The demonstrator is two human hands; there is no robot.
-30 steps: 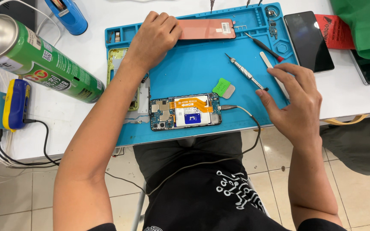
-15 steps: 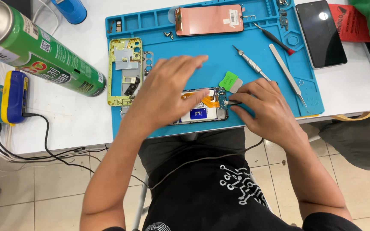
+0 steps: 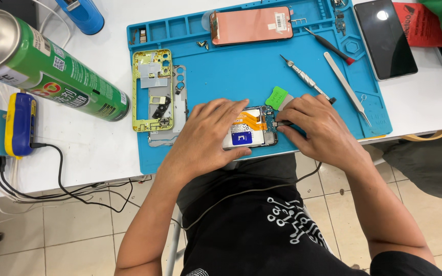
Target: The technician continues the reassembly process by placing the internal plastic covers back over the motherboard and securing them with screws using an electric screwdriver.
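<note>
An opened phone [image 3: 249, 130] with an orange flex strip and a blue label lies near the front edge of the blue work mat [image 3: 241, 71]. My left hand [image 3: 205, 135] lies flat on its left half and holds it down. My right hand [image 3: 315, 128] pinches a cable plug at the phone's right end. Next to my right fingers lies a green pry pick [image 3: 276, 96]. Left of the phone rests a yellow-green phone frame [image 3: 152, 89] on a grey plate.
On the mat lie an orange-backed screen panel [image 3: 251, 24], a screwdriver [image 3: 305, 78], a red-tipped tool [image 3: 329, 46] and white tweezers [image 3: 346, 87]. A green spray can [image 3: 47, 66], a blue-yellow device [image 3: 19, 124] with cables and a dark phone [image 3: 384, 36] sit on the white table.
A second ago my left hand was at the mat's far side and my right near the tweezers. Both came down onto the opened phone, and the right now pinches the plug.
</note>
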